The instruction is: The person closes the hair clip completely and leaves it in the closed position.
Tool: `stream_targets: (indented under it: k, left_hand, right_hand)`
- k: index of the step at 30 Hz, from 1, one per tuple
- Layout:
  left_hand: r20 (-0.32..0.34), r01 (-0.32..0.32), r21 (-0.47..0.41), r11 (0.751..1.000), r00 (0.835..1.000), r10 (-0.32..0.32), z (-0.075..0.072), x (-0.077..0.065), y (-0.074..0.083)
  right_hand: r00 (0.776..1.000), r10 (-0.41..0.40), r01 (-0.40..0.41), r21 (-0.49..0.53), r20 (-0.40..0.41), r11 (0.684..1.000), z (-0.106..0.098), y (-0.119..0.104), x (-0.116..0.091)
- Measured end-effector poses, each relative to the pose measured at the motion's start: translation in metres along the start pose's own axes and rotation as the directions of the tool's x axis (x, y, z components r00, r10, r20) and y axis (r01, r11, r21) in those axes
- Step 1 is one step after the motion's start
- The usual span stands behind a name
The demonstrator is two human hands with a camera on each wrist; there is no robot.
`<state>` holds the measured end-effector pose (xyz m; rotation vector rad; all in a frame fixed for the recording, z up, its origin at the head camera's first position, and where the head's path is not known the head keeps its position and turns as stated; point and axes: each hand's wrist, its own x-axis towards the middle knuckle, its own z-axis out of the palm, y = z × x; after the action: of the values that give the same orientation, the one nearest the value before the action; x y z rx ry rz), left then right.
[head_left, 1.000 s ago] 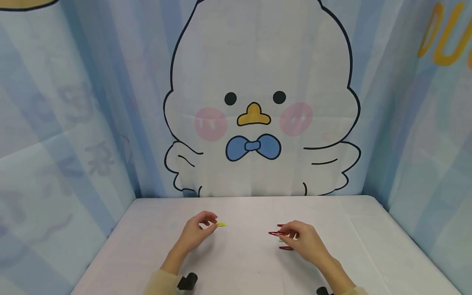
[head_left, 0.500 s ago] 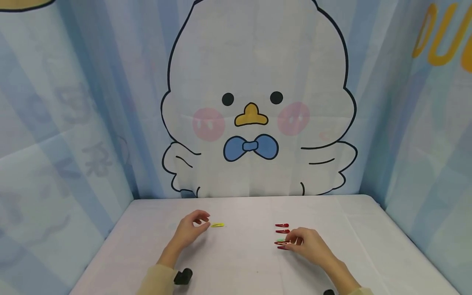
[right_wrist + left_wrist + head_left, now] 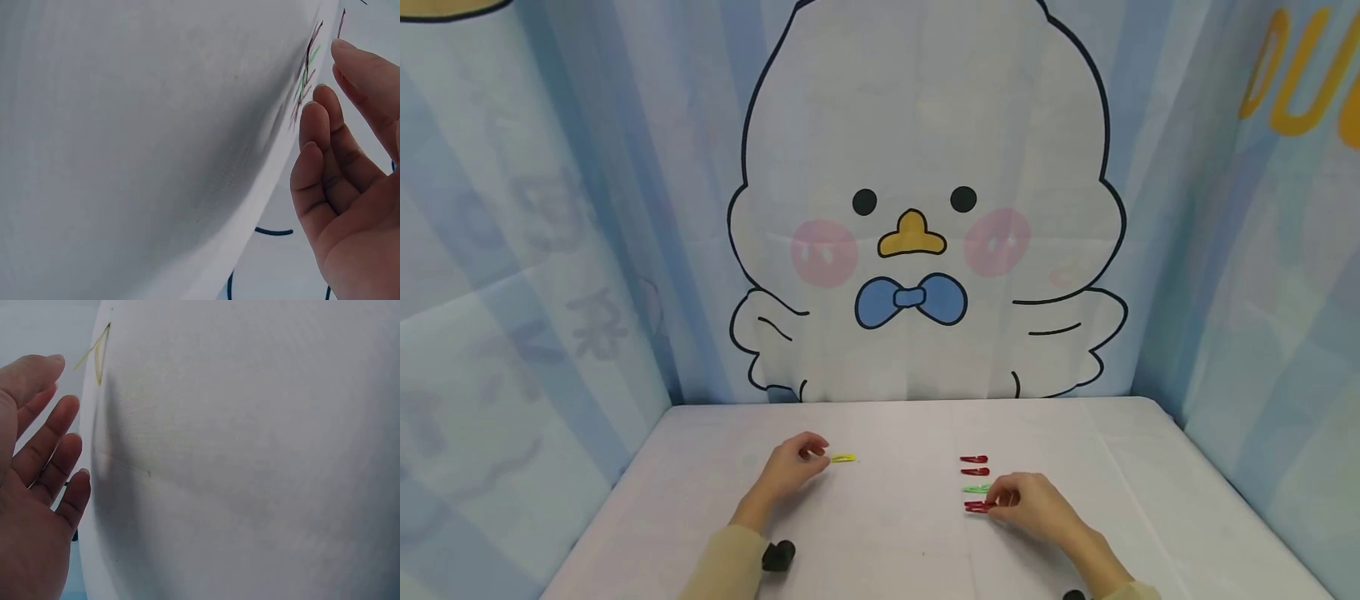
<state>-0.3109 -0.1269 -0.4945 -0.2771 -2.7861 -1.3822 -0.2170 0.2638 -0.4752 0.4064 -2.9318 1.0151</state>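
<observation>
Thumb and finger of my right hand (image 3: 1030, 502) pinch a red snap hair clip (image 3: 341, 24), which sticks out past the thumb tip in the right wrist view. Just under it in the head view another red clip lies almost overlapping. Beyond these are a green hair clip (image 3: 976, 489) and two more red clips, one nearer (image 3: 975, 472) and one farther (image 3: 974, 459), in a column. My left hand (image 3: 792, 467) hovers with loosely bent fingers beside a yellow hair clip (image 3: 843, 457). The left wrist view shows that yellow clip (image 3: 100, 353) apart from the fingertips.
A white cloth-covered table (image 3: 895, 533) lies under both hands. Behind it hangs a curtain (image 3: 917, 358) printed with a white bird, with blue striped cloth on both sides. A black wrist device (image 3: 778, 556) shows at the left sleeve.
My right hand has carried a red clip toward me, from the far clips down to the nearest red one. The yellow clip has left my left fingers and lies on the table.
</observation>
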Motion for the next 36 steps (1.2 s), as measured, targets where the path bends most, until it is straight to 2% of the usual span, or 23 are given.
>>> stream_targets:
  k: [8,15,21,28,32,36]
  left_hand:
    - [-0.021,0.029,0.041,0.999,0.999,-0.029,0.009,0.005,-0.004]
    - [-0.002,-0.035,0.142,0.989,0.999,0.035,0.013,0.011,-0.005]
    - [0.017,0.004,0.214,0.977,1.0,-0.008,0.015,0.015,-0.002]
    - [0.028,0.055,0.23,0.972,0.998,-0.063,0.016,0.016,0.001]
    - [0.039,0.059,0.23,0.971,0.997,-0.07,0.015,0.014,0.002]
    - [0.041,0.073,0.188,0.979,0.996,-0.082,0.014,0.011,0.005]
  right_hand:
    - [0.996,0.054,-0.053,-0.026,0.073,0.998,0.002,0.002,0.002]
    - [0.994,0.067,-0.064,-0.033,0.083,0.997,0.001,-0.001,0.001]
    - [0.994,0.069,-0.066,-0.037,0.086,0.997,0.002,-0.001,0.002]
    - [0.993,0.088,-0.085,-0.037,0.084,0.996,0.001,-0.001,0.002]
    - [0.995,0.057,-0.055,-0.022,0.08,0.998,-0.001,0.003,0.001]
    - [0.998,0.025,-0.025,-0.015,0.057,1.0,-0.005,0.006,0.0]
